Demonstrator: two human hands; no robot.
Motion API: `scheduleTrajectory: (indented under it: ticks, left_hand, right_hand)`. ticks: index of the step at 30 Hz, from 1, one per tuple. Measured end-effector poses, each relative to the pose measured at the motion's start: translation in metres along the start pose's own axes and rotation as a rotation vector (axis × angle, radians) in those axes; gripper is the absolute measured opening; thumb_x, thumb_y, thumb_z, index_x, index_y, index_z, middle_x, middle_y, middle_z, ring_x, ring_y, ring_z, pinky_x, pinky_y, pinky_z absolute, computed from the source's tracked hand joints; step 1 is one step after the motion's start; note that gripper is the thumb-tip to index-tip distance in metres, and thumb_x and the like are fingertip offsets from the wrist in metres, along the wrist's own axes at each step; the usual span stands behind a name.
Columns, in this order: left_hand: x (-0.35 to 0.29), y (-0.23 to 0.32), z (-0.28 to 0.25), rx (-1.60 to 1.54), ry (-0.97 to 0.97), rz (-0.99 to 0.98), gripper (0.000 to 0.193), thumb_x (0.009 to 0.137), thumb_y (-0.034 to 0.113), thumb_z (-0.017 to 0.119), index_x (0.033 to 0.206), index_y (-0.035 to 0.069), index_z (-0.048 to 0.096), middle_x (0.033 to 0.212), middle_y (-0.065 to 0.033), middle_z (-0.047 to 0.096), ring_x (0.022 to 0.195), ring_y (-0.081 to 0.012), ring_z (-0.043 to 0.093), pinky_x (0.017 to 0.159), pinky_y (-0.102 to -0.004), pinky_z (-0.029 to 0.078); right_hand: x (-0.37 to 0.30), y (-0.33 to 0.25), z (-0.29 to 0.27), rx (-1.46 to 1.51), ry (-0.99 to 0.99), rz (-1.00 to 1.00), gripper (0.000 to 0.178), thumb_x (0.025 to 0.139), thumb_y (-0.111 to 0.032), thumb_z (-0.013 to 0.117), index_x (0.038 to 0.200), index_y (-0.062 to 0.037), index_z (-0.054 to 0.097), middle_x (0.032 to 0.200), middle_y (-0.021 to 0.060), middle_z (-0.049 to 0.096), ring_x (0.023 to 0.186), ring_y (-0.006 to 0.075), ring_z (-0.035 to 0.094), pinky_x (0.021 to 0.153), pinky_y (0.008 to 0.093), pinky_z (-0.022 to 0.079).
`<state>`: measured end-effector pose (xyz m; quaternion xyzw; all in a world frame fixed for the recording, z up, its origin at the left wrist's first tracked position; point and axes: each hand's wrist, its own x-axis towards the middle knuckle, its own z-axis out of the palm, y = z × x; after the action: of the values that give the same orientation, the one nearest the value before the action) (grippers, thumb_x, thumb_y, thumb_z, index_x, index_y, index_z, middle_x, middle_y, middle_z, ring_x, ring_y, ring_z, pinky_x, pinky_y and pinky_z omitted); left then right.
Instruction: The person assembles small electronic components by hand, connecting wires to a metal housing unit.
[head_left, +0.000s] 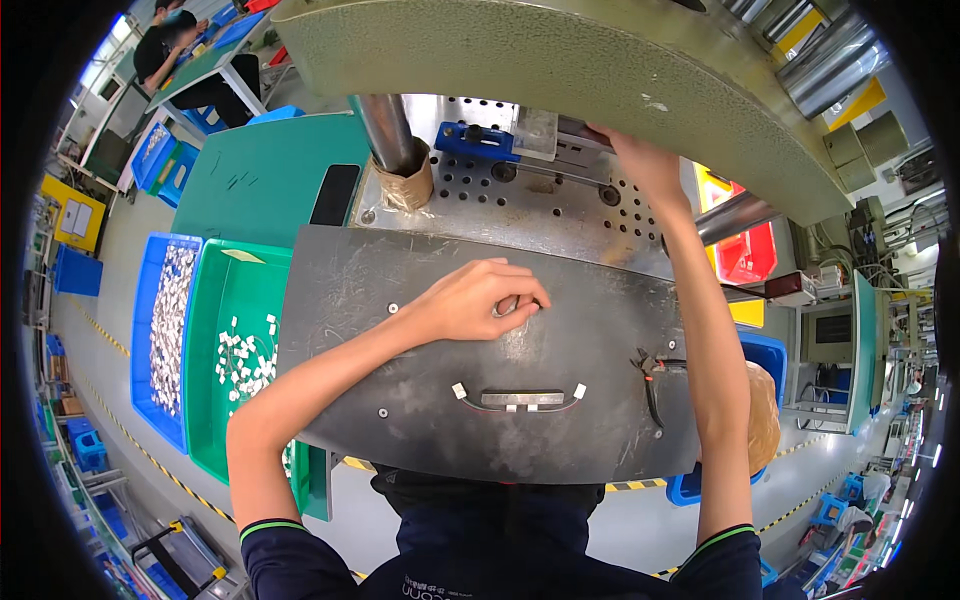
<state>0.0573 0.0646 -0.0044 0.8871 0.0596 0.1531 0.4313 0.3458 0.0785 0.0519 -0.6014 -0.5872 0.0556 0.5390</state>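
Observation:
My left hand (478,302) is over the middle of the dark work board (340,400), its fingers curled in toward the thumb. Whatever may lie in that curl is hidden. Up at the machine, my right hand (645,165) reaches beside the metal fixture (585,150), under the green press head (560,60); the press head hides its fingertips. Nearer to me on the board lies a metal bar (522,397) with a thin wire harness (480,406) curving along its near side. White connectors sit at both wire ends, such as the right one (580,391), and two more at the middle.
Cutting pliers (650,385) lie on the board's right. Left stand a green bin (205,390) with white connector pieces and a blue bin (142,350) full of small parts. A wrapped steel post (405,180) and a blue clamp (475,140) flank the fixture. Another person (165,50) sits far left.

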Motion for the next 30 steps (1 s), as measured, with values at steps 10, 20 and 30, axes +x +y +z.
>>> scheduleTrajectory:
  ticks: [10,20,30]
  left_hand:
    - [0.000,0.005,0.008,0.043,-0.010,-0.018,0.012,0.094,0.011,0.067,0.103,0.010,0.075,0.082,-0.0028,0.070,0.063,-0.0188,0.060,0.081,-0.0355,0.052]
    - [-0.040,0.086,-0.017,-0.001,0.195,-0.172,0.013,0.095,0.010,0.068,0.105,0.002,0.072,0.085,-0.0129,0.066,0.075,-0.0265,0.065,0.070,-0.0381,0.053]
    - [-0.262,0.127,0.051,0.134,0.044,-0.819,0.023,0.094,0.017,0.077,0.102,-0.004,0.074,0.087,-0.0162,0.077,0.074,-0.0307,0.074,0.070,-0.0403,0.056]
  right_hand:
    - [0.015,-0.006,0.002,-0.255,-0.116,0.158,0.028,0.100,-0.033,0.068,0.087,-0.0088,0.076,0.070,-0.0001,0.071,0.068,0.0117,0.066,0.066,0.0324,0.052]
    - [-0.070,-0.088,-0.032,-0.245,-0.052,-0.471,0.016,0.096,-0.020,0.074,0.100,-0.0040,0.074,0.097,0.0125,0.072,0.107,0.0257,0.069,0.094,0.0326,0.053]
    - [-0.419,-0.153,-0.175,-0.305,-0.974,0.824,0.015,0.099,-0.007,0.066,0.090,0.0020,0.073,0.077,0.0105,0.074,0.069,0.0267,0.073,0.070,0.0393,0.056]
